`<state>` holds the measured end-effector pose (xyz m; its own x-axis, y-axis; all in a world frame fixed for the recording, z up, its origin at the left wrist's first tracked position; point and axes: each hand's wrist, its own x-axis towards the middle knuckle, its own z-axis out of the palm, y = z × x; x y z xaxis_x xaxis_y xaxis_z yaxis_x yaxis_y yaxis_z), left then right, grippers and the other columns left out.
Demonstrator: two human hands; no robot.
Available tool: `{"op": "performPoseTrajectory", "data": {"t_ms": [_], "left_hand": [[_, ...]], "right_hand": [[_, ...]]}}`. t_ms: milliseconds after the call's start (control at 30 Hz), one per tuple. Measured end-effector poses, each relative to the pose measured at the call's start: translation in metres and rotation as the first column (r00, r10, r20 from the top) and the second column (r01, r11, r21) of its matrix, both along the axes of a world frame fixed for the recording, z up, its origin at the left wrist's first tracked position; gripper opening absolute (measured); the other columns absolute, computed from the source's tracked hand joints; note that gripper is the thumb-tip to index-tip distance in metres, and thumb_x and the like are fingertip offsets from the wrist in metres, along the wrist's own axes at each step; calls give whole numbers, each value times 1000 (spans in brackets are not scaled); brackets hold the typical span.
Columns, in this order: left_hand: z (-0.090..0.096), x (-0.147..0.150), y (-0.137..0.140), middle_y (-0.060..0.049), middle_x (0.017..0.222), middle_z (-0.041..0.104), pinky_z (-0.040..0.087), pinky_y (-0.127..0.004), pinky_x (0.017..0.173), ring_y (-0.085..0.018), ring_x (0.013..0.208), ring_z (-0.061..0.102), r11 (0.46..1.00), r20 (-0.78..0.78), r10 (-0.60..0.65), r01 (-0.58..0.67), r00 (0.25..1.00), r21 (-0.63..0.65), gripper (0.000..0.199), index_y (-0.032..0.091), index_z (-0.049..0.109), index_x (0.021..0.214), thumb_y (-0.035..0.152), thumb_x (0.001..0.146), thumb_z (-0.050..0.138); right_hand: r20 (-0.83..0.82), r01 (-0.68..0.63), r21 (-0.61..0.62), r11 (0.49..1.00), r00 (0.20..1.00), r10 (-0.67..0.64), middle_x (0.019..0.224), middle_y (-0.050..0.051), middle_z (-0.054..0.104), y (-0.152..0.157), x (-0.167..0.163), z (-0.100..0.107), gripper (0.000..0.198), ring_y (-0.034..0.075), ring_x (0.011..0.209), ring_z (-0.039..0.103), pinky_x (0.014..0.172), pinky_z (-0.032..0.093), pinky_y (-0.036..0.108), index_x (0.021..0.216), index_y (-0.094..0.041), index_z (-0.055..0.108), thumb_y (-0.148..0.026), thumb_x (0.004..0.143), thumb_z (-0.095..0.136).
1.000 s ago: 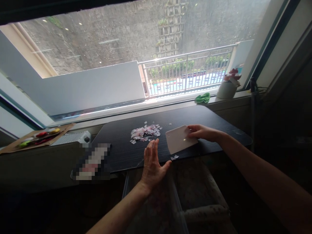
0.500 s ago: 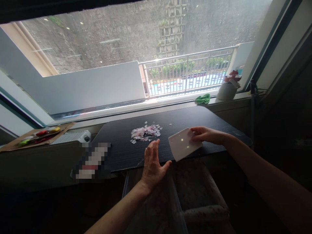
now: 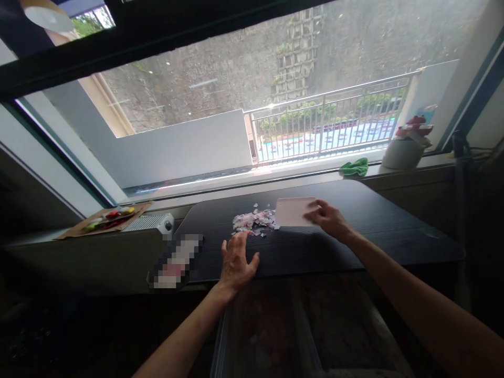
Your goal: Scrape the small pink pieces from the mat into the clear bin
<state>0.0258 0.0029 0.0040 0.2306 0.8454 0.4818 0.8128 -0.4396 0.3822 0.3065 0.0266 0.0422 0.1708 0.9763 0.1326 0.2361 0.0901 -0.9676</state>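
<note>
A heap of small torn paper scraps (image 3: 255, 219), whitish and pink, lies on the dark tabletop (image 3: 315, 257). My right hand (image 3: 328, 218) pinches a flat, pale rectangular sheet (image 3: 293, 211) by its right end, and the sheet's left edge is right at the heap. Whether it is card or plastic I cannot tell. At the near side of the scraps, my left hand (image 3: 237, 262) is low over the tabletop, fingers apart and holding nothing, its fingertips close to the nearest pieces.
A blurred-out, phone-shaped object (image 3: 175, 262) is at the table's left end. On the sill stand a green cloth (image 3: 354, 167) and a pale pot (image 3: 403, 152). A white heater (image 3: 151, 223) and brown paper (image 3: 102, 220) are at left. Clear bins (image 3: 268, 325) sit below the table edge.
My right hand has brought the pale sheet leftward and forward to the heap's right side. My left hand stays spread near the scraps. The camera view has shifted.
</note>
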Motion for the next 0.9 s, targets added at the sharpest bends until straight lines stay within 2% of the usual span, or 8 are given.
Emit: {"op": "performPoseTrajectory", "data": {"t_ms": [100,200,300,467,600,900], "left_hand": [[-8,3,-3,-12,129,56,22,-60,110,-28,124,48,1000,-24,14,-14,1000,24,49,19,45,128,25,80,52],[-8,6,-5,-12,126,57,24,-58,110,-28,122,50,998,-29,29,-27,999,60,48,19,46,127,25,80,52],[-7,7,-5,-11,124,59,24,-57,111,-27,119,52,996,-40,35,-32,999,87,46,19,46,126,23,80,51],[-9,6,-5,-11,122,60,26,-56,110,-27,117,53,993,-55,58,-52,997,110,45,20,47,125,22,80,51],[-10,6,-5,-11,121,60,26,-56,110,-27,116,54,992,-52,54,-48,997,119,46,21,46,125,21,80,52],[-10,6,-4,-12,120,60,26,-56,110,-27,116,54,993,-65,57,-50,996,109,45,19,46,125,23,80,50]], "right_hand": [[115,-21,-6,1000,993,21,75,4,71,-6,0,5,19,20,77,68,74,54,34,92,-20,59,-18,74,65],[140,6,3,1000,990,-6,78,5,71,-14,10,9,21,19,75,68,70,54,31,95,-20,61,-21,75,65],[130,67,7,998,989,-67,78,5,70,-17,16,10,22,18,69,66,62,53,29,96,-19,61,-24,74,65],[55,88,-67,994,995,-85,83,5,71,-14,7,7,26,16,67,66,58,53,25,96,-17,61,-16,71,64],[96,131,-78,988,988,-123,81,5,71,-16,6,8,25,15,64,64,54,51,23,95,-16,62,-15,70,64],[67,120,-61,991,991,-116,89,8,69,-19,11,15,31,15,68,64,57,52,24,104,-15,60,-20,73,64]]}}
